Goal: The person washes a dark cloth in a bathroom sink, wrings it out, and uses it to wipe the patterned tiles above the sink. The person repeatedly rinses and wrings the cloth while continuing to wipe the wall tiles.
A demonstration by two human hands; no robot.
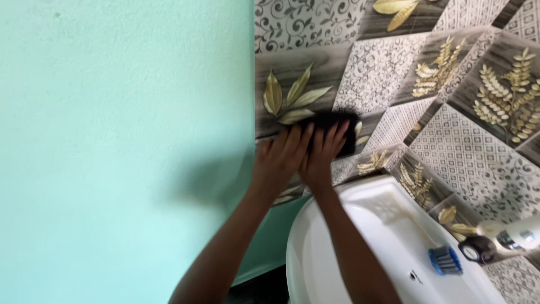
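Two bare hands are pressing a dark, blurred pad [337,130] flat against a patterned tile wall [461,152], seen from a camera looking down along the arms. The left hand [279,160] is lying with its fingers spread and stretched upward, its fingertips reaching the lower left edge of the pad. The right hand [322,155] is lying just beside it, the two hands touching along their inner edges, its fingers likewise extended and fanned over the pad's lower part rather than curled around it. The pad itself is sitting on a grey tile, just below a printed spray of pale gold leaves and close to the seam where the tiles are meeting a plain mint-green wall [124,146]. What the pad is made of is too blurred to tell. Below the hands, a white washbasin [315,253] is curving out from the wall. On its rim, well apart from the hands, a small brush with blue bristles [445,260] is lying beside a dark round object [477,249] and a pale bottle [514,236] tipped on its side.
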